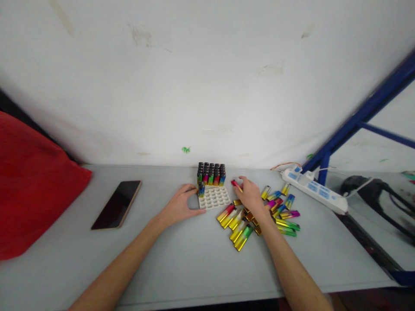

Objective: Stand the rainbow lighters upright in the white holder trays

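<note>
My left hand (178, 204) is at the left side of a white tray (214, 206) with rows of holes. Its thumb lies along the tray's front left corner and its fingers curl at the back left, so the hand braces the tray. A single blue and yellow lighter (201, 190) stands upright in the tray's left back part, close to my fingertips. Right of the tray, my right hand (250, 194) pinches a red lighter (235, 185) that is tilted; its lower end is hidden by the fingers. Loose metallic lighters (243, 237) lie around and under my right wrist.
Behind the tray stands a block of upright lighters with black tops (211, 173). A phone (117, 204) lies at left beside a red cloth (35, 185). A white power strip (314, 191) with cables lies at right, near a blue metal frame (366, 110). A wall (207, 86) rises behind the table.
</note>
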The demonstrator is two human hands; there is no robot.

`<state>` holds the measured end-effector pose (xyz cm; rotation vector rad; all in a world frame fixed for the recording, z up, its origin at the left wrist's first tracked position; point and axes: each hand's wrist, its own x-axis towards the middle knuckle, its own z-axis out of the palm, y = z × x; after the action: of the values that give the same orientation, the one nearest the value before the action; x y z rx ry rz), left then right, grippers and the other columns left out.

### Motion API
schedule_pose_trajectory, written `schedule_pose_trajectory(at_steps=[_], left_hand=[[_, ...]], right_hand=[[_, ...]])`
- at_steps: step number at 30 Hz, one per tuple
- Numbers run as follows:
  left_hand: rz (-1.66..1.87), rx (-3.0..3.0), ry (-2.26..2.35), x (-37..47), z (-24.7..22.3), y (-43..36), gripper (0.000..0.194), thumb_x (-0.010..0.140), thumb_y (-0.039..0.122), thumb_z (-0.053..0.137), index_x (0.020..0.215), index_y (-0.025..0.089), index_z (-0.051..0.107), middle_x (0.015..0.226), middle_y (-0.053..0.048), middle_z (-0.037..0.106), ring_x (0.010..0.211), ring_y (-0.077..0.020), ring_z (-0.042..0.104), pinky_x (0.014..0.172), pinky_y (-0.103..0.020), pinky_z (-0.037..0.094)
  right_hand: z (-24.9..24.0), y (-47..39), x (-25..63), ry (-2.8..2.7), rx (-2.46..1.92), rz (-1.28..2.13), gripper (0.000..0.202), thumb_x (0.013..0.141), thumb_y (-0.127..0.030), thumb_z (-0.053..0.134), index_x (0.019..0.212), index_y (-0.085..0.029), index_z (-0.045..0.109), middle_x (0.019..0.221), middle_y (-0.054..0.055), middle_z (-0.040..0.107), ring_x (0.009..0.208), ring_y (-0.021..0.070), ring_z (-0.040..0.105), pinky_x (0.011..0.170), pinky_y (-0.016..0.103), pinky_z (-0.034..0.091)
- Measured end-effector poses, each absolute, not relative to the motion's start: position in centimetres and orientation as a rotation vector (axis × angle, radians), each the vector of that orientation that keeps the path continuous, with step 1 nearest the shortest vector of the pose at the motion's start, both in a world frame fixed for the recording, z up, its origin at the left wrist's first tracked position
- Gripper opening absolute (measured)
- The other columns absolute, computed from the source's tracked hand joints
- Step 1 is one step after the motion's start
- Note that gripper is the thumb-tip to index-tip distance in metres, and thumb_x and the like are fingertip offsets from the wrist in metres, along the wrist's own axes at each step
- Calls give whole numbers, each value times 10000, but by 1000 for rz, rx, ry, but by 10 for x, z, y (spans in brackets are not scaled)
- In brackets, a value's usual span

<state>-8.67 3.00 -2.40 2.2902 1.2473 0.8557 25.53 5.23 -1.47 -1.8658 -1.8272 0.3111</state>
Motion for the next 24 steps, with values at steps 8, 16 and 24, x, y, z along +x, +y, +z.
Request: schedule_pose_trajectory(at_steps=[8, 16, 24], left_hand=[[840, 2299, 1248, -88, -27, 30, 712, 868, 686, 1039, 1405, 244, 886, 1477, -140, 845, 1407, -424, 800, 1299, -567, 664], [860, 2308, 1255, -88, -28, 29, 708, 868, 698, 1036, 1390, 243, 887, 1462, -141, 844, 1391, -422, 801, 1297, -572, 661], [900, 2287, 1252, -87, -30, 31, 700, 838, 712, 1056, 1338, 244, 909, 1452, -142, 861, 1371, -428, 818, 1290, -580, 668]], right_hand=[[1, 40, 247, -1164, -1180, 1089, 587, 883, -740, 913, 1185, -286, 699, 1034, 15, 811, 700, 174, 675, 679, 320, 562], [19, 17, 201, -993, -979, 1494, 827, 792, -1049, 854, 807, -279, 551, 594, -130, 307, 529, 89, 209, 505, 221, 179], [12, 4, 177, -981, -1110, 1566, 687, 1016, -825, 598, 624, -311, 365, 556, -107, 211, 529, 108, 100, 481, 274, 139]])
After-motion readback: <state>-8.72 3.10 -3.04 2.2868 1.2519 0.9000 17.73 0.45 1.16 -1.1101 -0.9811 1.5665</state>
